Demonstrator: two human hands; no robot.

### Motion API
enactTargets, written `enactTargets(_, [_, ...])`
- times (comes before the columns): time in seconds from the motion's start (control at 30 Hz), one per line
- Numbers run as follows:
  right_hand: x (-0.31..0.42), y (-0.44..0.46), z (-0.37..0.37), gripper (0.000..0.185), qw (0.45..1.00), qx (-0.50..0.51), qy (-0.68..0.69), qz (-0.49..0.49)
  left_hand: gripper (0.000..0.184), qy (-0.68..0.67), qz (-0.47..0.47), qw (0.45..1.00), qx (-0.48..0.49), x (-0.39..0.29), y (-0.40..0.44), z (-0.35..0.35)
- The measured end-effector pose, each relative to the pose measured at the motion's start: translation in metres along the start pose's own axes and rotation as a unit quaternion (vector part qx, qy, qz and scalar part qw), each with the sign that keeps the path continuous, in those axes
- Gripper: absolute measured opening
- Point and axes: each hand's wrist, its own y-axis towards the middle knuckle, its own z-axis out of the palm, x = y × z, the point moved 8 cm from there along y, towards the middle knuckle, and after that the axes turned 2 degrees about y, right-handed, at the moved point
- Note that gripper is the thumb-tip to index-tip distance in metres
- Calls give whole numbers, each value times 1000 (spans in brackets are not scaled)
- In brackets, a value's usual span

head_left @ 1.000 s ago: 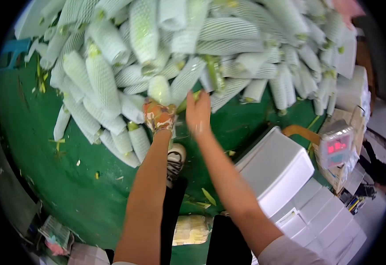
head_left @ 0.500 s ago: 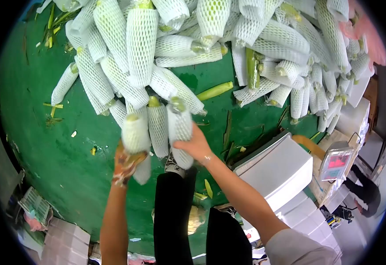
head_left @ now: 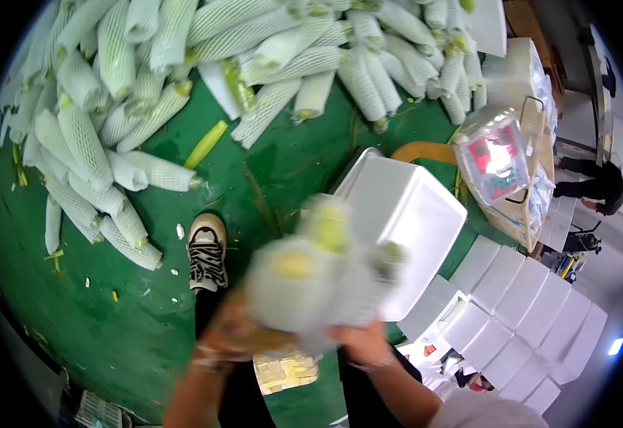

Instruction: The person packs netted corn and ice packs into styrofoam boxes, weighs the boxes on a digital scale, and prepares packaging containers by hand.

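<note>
- Net-sleeved vegetables (head_left: 308, 282): you've got a bunch of these up in front of you, just below the centre of the frame, pale ends pointing up. Pretty blurred, so I can't tell exactly how many, but I see a yellow tip, a green one and a greyish one.
- Your left hand (head_left: 240, 324) is on the lower left of the bunch, grip clamped on it, though the blur hides how each finger sits.
- Your right hand (head_left: 363, 341) has its grip closed on the lower right side of the same bunch, so you're holding it two-handed.
- Right behind the bunch, right of centre, there's a white box (head_left: 386, 196) with its open side showing. Can't tell from this angle if they touch.
- Big pile (head_left: 87, 150) of the same sleeved stuff on the green floor (head_left: 133, 342), running from the left side across the top.
- Loose green cob-like piece (head_left: 206, 145) lying on the floor, upper left of centre.
- Your shoe (head_left: 207, 253) is left of centre, and a yellow package (head_left: 286, 372) sits at bottom centre between your legs.
- Upper right: a device with a red display (head_left: 495, 160), glare all over it. Stacked white boxes (head_left: 522, 307) fill the lower right.
</note>
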Motion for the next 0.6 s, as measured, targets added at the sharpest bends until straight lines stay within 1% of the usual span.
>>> enactTargets(0.03, [9, -32, -50, 67, 989, -114, 96, 18, 86, -30, -15, 997, 66, 28, 27, 46])
enactTargets(0.07, [23, -44, -96, 65, 976, -187, 107, -25, 77, -60, -17, 992, 110, 62, 61, 76])
enactTargets(0.1, [25, -46, -136, 62, 972, -209, 102, -28, 68, -68, -13, 988, 140, 92, 96, 96])
enactTargets(0.13, [19, -43, -177, 60, 967, -234, 100, -28, 59, 2, -1, 991, 132, 121, 135, 101])
enactTargets(0.17, [7, -32, -214, 56, 966, -231, 112, -10, 55, 267, -3, 961, 73, 144, 175, 92])
enactTargets(0.2, [-7, -18, -249, 52, 966, -227, 125, 8, 52, 511, -6, 859, 6, 163, 213, 79])
enactTargets(0.27, [-30, 20, -291, 46, 969, -176, 170, 24, 56, 421, 76, 903, -34, 191, 266, 46])
enactTargets(0.3, [-34, 36, -298, 45, 969, -158, 188, 31, 57, 550, 75, 828, -79, 184, 277, 43])
enactTargets(0.33, [-40, 45, -299, 44, 966, -146, 208, 39, 57, 666, 61, 734, -117, 172, 281, 44])
enactTargets(0.37, [-42, 51, -299, 42, 977, -139, 163, 19, 54, 687, 33, 712, -144, 165, 277, 45])
enactTargets(0.4, [-32, 42, -293, 42, 979, -200, -4, -34, 50, 700, 103, 691, -151, 157, 261, 56])
enactTargets(0.43, [-17, 27, -277, 41, 948, -252, -174, -89, 46, 708, 175, 667, -155, 151, 239, 73])
enactTargets(0.47, [7, 7, -247, 41, 882, -293, -339, -146, 43, 711, 249, 638, -160, 147, 209, 90])
enactTargets(0.53, [55, -25, -160, 43, 833, -268, -408, -262, 37, 703, 409, 554, -176, 122, 155, 110])
enactTargets(0.6, [54, -26, -86, 45, 907, -168, -343, -178, 48, 606, 415, 677, -41, 94, 94, 81])
